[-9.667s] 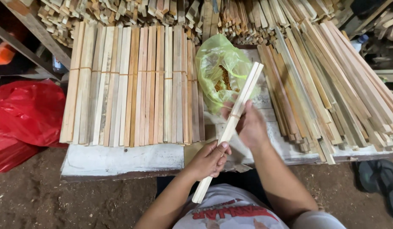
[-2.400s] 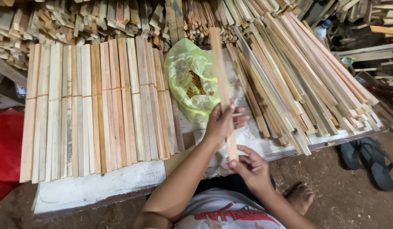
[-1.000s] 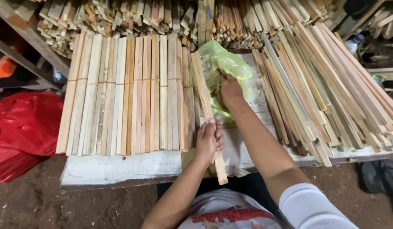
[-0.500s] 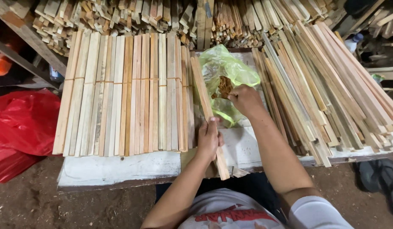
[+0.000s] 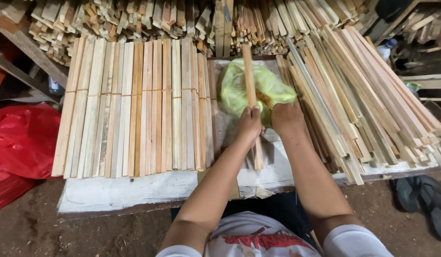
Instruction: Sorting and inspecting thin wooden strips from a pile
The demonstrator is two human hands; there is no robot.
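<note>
The wooden strip (image 5: pixel 249 85), which leans left against the laid-out row half a second ago, now stands nearly straight, pointing at the far edge of the workbench (image 5: pixel 135 190) across the green plastic bag (image 5: pixel 235 88). The left hand (image 5: pixel 249 124) grips it higher up than before, close to the bag's near side. The right hand (image 5: pixel 287 119) has drawn back out of the bag's opening and now sits just beside the left hand.
</note>
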